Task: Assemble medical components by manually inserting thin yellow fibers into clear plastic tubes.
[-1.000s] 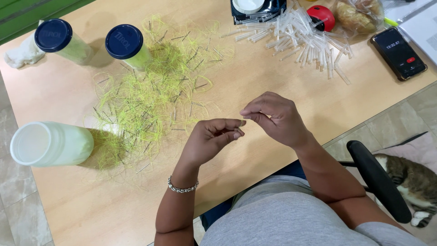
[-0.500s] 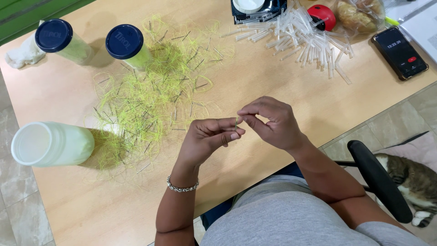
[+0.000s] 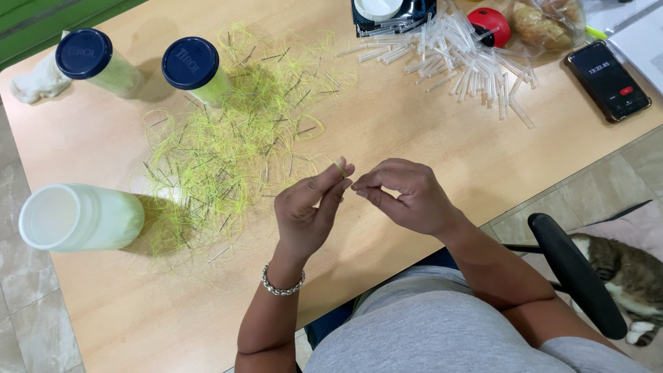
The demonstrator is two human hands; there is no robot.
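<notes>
My left hand (image 3: 309, 211) and my right hand (image 3: 407, 195) are raised over the front part of a wooden table (image 3: 428, 131), fingertips nearly meeting. A thin yellow-green thread (image 3: 339, 164) is wound round the tips of my left fingers, and my right thumb and forefinger pinch at it. To the left lies a loose heap of yellow-green threads with dark pins (image 3: 228, 152) spread on the table. A pile of clear plastic tubes (image 3: 459, 55) lies at the back right.
Two blue-lidded jars (image 3: 190, 65) (image 3: 86, 55) stand at the back left. An open white jar (image 3: 76, 217) lies on its side at the left. A phone (image 3: 608, 79), a red object (image 3: 492, 24) and a bag sit back right. A chair armrest (image 3: 573, 276) and a cat (image 3: 625, 273) are at right.
My two hands have shifted a little and the left fingers have straightened upward with the thread on their tips. The things on the table have not moved.
</notes>
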